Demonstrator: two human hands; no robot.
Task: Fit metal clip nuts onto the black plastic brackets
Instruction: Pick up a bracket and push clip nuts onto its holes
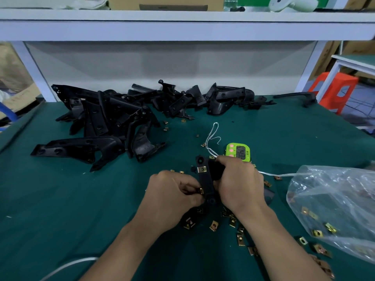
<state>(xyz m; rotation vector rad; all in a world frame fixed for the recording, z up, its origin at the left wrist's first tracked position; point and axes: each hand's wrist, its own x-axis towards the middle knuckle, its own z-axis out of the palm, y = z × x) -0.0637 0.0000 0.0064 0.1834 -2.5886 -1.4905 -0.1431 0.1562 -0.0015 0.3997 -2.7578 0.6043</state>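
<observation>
Black bracket [206, 182] sits between my hands, its long side pointing away from me — my right hand [237, 179] grips it, my left hand [172, 191] pinches a clip [201, 191] at its near left edge.

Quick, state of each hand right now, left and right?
Left hand: pinches a metal clip nut at the edge of the black bracket.
Right hand: grips the black bracket.

The bracket [205, 183] I hold is matt black plastic. My clip nuts [213, 226] are shiny yellowish metal, the mat [60, 199] dull green, the bag [334, 199] glossy clear plastic.
</observation>
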